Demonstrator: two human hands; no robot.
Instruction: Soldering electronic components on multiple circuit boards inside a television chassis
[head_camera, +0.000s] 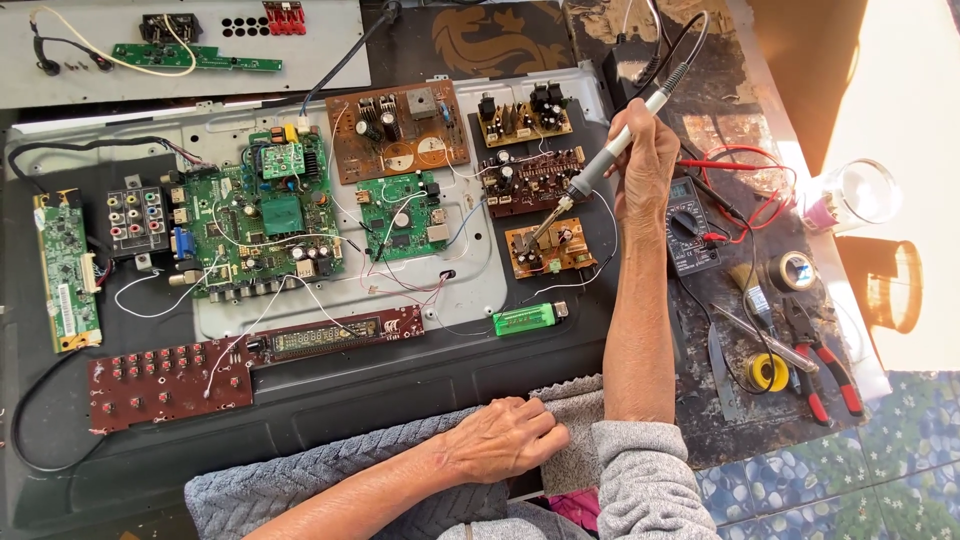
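Note:
My right hand (645, 155) grips a soldering iron (600, 165) by its grey handle. The iron's tip points down onto a small brown circuit board (550, 250) at the right of the opened panel. My left hand (505, 440) rests palm down on a grey cloth (330, 470) at the panel's near edge, fingers curled, holding nothing. A green lighter (527, 319) lies just below the small board.
Several circuit boards lie wired together on the metal back panel (230, 320): a large green one (262, 222), a brown one (398, 130), a red button board (165, 378). On the right are a multimeter (690, 225), red-handled pliers (825, 370), a solder roll (768, 372) and a clear cup (860, 195).

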